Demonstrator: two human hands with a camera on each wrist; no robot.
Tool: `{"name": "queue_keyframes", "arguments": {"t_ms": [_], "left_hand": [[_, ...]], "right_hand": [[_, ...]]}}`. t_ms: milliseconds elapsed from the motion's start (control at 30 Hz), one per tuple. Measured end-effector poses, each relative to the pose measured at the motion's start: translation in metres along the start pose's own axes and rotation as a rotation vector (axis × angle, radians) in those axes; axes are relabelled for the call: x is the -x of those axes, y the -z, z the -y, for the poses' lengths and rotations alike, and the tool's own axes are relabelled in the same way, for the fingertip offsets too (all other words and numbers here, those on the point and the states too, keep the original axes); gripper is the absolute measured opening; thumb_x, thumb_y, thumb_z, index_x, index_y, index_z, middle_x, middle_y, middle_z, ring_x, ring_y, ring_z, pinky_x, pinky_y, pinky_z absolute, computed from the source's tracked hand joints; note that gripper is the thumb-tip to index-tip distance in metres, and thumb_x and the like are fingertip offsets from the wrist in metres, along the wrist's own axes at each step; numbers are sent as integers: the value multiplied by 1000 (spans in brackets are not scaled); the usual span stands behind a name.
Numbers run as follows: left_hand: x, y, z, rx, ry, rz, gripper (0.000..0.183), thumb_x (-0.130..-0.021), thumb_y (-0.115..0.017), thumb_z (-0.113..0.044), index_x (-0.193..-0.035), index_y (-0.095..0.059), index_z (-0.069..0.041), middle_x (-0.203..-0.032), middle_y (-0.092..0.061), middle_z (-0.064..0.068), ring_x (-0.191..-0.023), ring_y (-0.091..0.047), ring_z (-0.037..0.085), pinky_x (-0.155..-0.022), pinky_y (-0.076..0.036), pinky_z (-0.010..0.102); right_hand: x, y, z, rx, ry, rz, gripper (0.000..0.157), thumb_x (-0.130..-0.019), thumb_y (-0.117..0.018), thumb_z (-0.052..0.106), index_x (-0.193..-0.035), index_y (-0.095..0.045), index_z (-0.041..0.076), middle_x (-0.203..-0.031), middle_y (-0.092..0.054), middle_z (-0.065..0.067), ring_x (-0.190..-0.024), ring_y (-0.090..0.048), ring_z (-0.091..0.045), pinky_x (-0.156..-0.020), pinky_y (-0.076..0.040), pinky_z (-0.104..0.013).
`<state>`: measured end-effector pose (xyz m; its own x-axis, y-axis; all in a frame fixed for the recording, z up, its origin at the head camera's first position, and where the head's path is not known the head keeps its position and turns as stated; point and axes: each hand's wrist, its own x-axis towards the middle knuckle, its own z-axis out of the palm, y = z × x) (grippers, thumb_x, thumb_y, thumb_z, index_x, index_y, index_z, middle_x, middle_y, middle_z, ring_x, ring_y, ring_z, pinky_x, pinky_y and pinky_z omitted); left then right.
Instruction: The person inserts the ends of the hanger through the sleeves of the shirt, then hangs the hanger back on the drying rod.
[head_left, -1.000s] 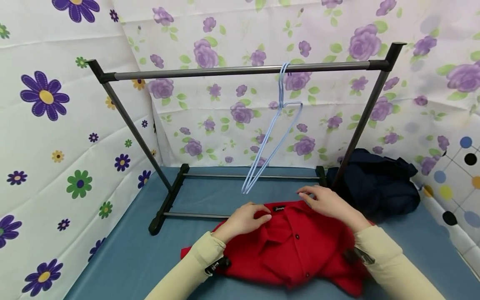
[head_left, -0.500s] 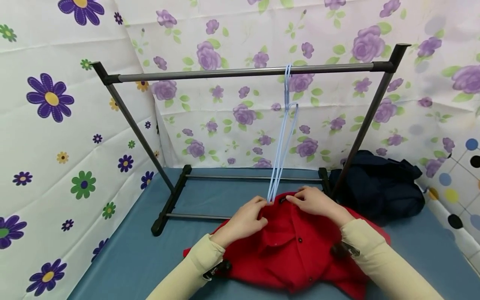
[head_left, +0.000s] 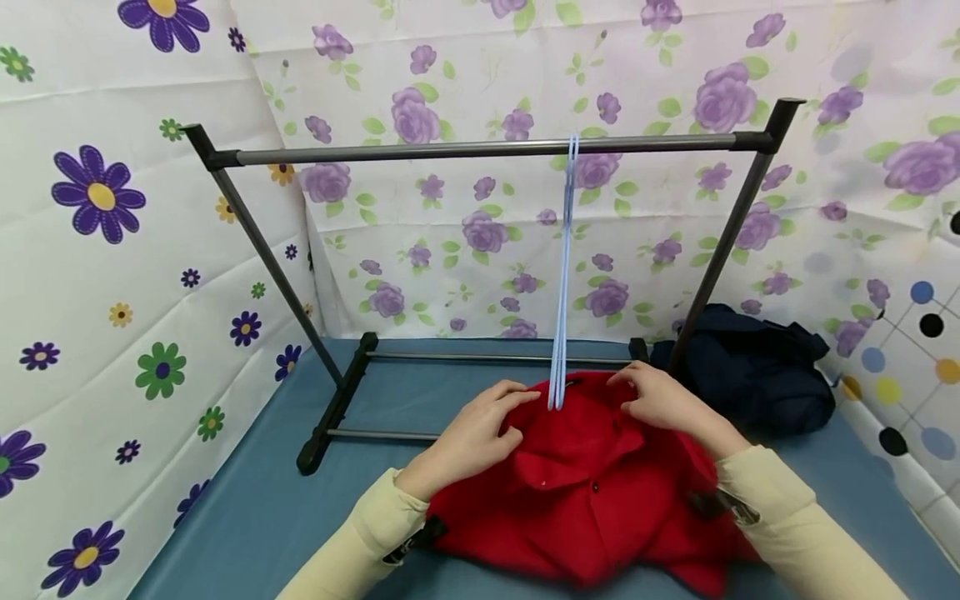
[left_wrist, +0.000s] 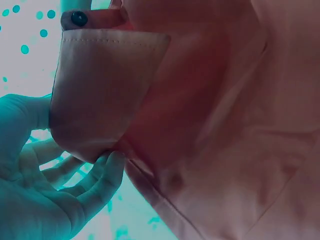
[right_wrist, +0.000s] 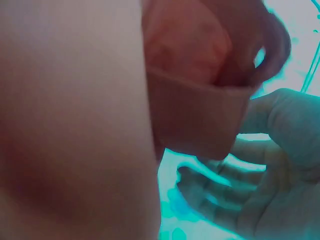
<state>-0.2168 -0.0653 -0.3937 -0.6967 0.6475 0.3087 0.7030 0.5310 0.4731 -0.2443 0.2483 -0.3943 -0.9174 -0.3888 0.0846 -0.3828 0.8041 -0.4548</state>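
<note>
Two sides of the collar (left_wrist: pixel 100 95) were pinched, thumb vs. fingers: L hand (head_left: pixel 467 435) on the left, R hand (head_left: pixel 662 402) on the right, well apart. It belonged to a red shirt (head_left: pixel 558 517) lying approx. centre, near side, on blue cloth (head_left: pixel 247 517). Btwn the hands, a pale-blue hanger (head_left: pixel 563 275) hung edge-on from the top bar (head_left: pixel 390 152) of a dark rack (head_left: pixel 258 246); couldn't tell if its low end touched the shirt. Navy bag (head_left: pixel 757 375) sat far right, floral curtain (head_left: pixel 450 75) at the far end.
</note>
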Motion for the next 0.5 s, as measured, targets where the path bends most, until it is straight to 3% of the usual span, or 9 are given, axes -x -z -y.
{"name": "queue_keyframes", "arguments": {"t_ms": [100, 333, 500], "left_hand": [[4, 7, -1, -7, -25, -7, 53, -92, -57, 1, -144, -55, -10, -141, -51, 7, -108, -51, 18, -76, -43, 31], [15, 26, -9, 21, -62, -53, 56, -93, -55, 2, -147, -52, -12, -145, -48, 7, -98, -51, 15, -66, -40, 28], [27, 37, -14, 59, -78, -119, 59, -93, -53, 3, -150, -49, -13, -150, -44, 4, -81, -48, 10, -60, -37, 26]], "right_hand": [[9, 8, 0, -7, 25, -62, 32, -84, -65, -3, -116, -70, 0, -116, -60, -18, -88, -56, -25, -76, -48, -40], [41, 34, 22, -46, 89, -212, 39, -87, -62, -9, -121, -70, 9, -128, -58, -14, -81, -51, -19, -64, -41, -31], [53, 42, 42, -47, 203, -346, 45, -87, -64, -12, -123, -70, 14, -128, -58, -7, -65, -42, -9, -55, -39, -25]]}}
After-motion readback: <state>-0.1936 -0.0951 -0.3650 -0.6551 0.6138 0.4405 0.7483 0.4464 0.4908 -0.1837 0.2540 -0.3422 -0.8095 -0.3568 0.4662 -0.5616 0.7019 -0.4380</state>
